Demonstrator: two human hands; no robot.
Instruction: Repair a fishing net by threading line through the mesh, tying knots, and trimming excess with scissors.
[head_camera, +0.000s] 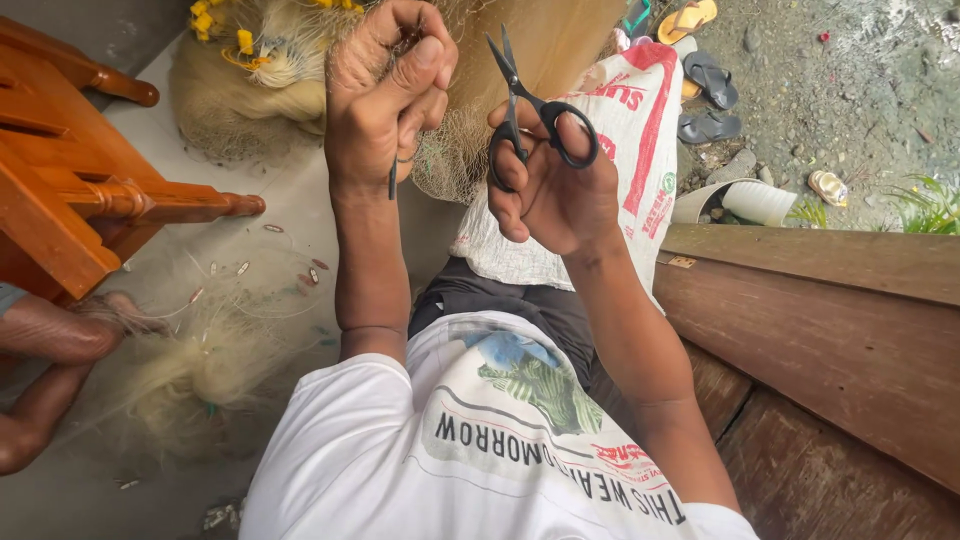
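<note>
**Net pinched high, scissors parted beside it**

Your left hand (385, 95) is raised in front of you, fingers curled tight and thumb pressed across them, pinching a strand of the fine fishing net (455, 150). A thin dark sliver, perhaps a netting needle, pokes out below that fist; you cannot tell more from this angle. Holding the mesh up this way seems to keep it taut and clear of the heap behind your grip.

Your right hand (545, 185) sits just beside the pinch, wrist bent back, thumb and a finger threaded through the loops of the small black scissors (525, 105). The blades point up and away from you, slightly parted, their tips level with the pinched strand but not touching it.

Beyond both grips hangs the bunched net with yellow floats (215, 25); under your right wrist lies a white printed sack (630, 130). More net (195, 370) spreads on the floor off your left elbow, by a wooden chair (70, 190).
</note>
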